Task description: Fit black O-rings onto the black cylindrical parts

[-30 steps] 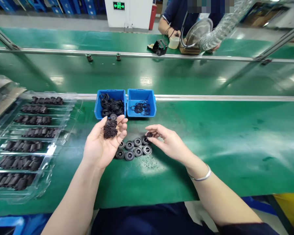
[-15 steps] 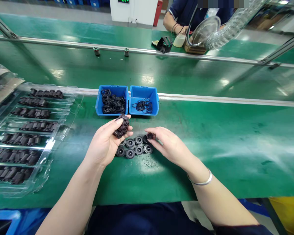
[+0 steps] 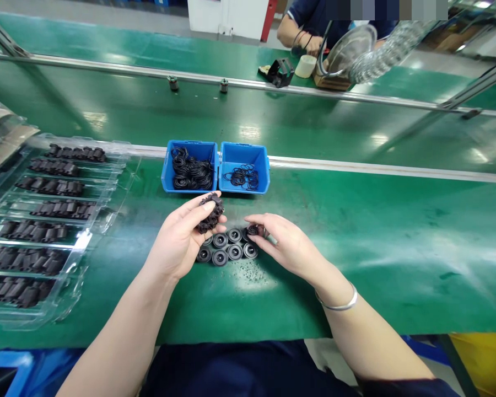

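My left hand [image 3: 182, 237] is wrapped round a cluster of small black parts [image 3: 210, 214], held just below the blue bins. To its right, my right hand [image 3: 283, 242] pinches a small black part [image 3: 252, 230] between thumb and fingers, over the right end of the back row of round discs. Several round black discs [image 3: 220, 257] lie in two rows on the green table [image 3: 380, 264]. The left blue bin [image 3: 164, 179] holds many black rings, and the right blue bin [image 3: 266, 179] has fewer thin black rings.
A clear plastic tray [image 3: 80, 242] with rows of black parts is at left. Behind the bins run a pale strip [image 3: 355, 166] and a metal rail [image 3: 119, 67]. Across the rail, a person's hand [image 3: 312, 44] is near a white container [image 3: 305, 66] and a clear duct [image 3: 380, 60].
The cluster in my left hand has turned slightly and shifted a little right. My right hand stays almost in place. Across the rail, the person's hand and the white container have moved slightly.
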`<control>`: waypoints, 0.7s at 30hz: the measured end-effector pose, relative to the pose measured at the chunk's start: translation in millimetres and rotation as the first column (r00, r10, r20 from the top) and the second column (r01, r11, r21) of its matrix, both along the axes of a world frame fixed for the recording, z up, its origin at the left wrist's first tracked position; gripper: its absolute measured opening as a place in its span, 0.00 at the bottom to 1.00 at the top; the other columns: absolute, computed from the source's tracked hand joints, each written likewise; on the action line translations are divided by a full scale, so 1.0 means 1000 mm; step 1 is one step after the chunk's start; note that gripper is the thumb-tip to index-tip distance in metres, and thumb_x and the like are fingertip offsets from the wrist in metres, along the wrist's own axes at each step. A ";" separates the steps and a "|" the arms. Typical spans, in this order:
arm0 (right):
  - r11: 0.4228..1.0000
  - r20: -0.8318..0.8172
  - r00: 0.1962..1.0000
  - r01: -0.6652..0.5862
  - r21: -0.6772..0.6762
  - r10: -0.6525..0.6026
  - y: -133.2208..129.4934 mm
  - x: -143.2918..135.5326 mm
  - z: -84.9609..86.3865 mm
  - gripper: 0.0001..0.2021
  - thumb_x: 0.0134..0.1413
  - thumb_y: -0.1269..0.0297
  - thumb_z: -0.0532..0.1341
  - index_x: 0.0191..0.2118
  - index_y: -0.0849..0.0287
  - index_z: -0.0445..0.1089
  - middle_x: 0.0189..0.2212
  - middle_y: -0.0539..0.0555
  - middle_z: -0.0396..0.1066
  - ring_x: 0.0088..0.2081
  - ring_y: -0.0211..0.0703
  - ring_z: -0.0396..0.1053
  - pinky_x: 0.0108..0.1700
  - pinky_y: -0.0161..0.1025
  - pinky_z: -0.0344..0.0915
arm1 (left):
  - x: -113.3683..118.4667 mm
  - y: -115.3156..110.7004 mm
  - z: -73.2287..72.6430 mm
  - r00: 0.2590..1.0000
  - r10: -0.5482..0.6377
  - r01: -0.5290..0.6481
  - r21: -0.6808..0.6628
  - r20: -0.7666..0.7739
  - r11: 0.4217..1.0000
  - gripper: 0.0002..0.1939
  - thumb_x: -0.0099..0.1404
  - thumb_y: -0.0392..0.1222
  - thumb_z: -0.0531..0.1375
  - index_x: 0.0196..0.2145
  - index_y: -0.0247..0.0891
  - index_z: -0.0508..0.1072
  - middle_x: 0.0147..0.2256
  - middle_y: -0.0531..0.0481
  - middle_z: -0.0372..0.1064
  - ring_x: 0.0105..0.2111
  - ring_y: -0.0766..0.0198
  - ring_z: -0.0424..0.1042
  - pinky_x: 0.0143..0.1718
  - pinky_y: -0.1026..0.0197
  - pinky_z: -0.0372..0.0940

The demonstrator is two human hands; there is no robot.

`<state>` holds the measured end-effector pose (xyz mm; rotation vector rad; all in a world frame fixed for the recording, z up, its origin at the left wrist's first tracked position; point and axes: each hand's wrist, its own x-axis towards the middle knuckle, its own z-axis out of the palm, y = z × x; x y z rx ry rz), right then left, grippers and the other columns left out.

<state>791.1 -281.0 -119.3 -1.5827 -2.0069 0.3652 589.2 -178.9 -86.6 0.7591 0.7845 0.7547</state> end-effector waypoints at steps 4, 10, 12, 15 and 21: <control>1.000 0.018 1.000 -0.006 0.000 0.006 0.001 0.000 -0.002 0.17 0.66 0.71 0.59 0.58 0.56 0.62 0.42 0.57 0.72 0.48 0.51 0.71 0.51 0.51 0.71 | 0.000 0.000 -0.001 1.000 0.017 -0.016 0.020 -0.022 1.000 0.15 0.59 0.41 0.68 0.44 0.36 0.77 0.38 0.49 0.73 0.34 0.64 0.74 0.35 0.63 0.71; 0.998 0.019 0.999 -0.029 -0.057 0.030 0.001 0.002 0.002 0.16 0.65 0.71 0.60 0.57 0.56 0.63 0.45 0.57 0.72 0.48 0.51 0.71 0.51 0.52 0.71 | 0.000 0.001 -0.004 0.999 -0.023 0.025 0.045 -0.035 0.999 0.16 0.57 0.42 0.69 0.43 0.37 0.77 0.41 0.47 0.74 0.42 0.57 0.77 0.37 0.63 0.71; 0.996 0.002 0.999 -0.042 -0.082 0.042 0.000 0.003 0.006 0.16 0.64 0.71 0.61 0.56 0.55 0.64 0.46 0.57 0.72 0.48 0.50 0.71 0.51 0.51 0.70 | 0.000 0.001 -0.004 0.999 -0.032 0.033 0.045 -0.039 0.998 0.16 0.57 0.41 0.69 0.44 0.37 0.77 0.41 0.47 0.74 0.45 0.54 0.77 0.37 0.63 0.71; 0.992 -0.047 0.997 -0.061 -0.110 0.056 -0.002 0.006 0.013 0.15 0.64 0.71 0.61 0.55 0.55 0.65 0.49 0.57 0.70 0.46 0.48 0.70 0.51 0.48 0.70 | 0.001 0.001 -0.005 0.998 -0.035 0.038 0.057 -0.044 0.998 0.16 0.58 0.40 0.69 0.44 0.37 0.76 0.41 0.46 0.74 0.45 0.54 0.77 0.38 0.62 0.71; 0.998 -0.370 0.928 0.038 -0.052 -0.055 -0.003 0.004 0.020 0.17 0.64 0.64 0.63 0.56 0.53 0.65 0.48 0.56 0.67 0.37 0.41 0.70 0.44 0.43 0.72 | 0.001 -0.004 -0.007 0.981 -0.094 0.131 0.227 -0.167 0.965 0.19 0.59 0.40 0.69 0.48 0.39 0.76 0.43 0.46 0.75 0.46 0.59 0.74 0.43 0.64 0.69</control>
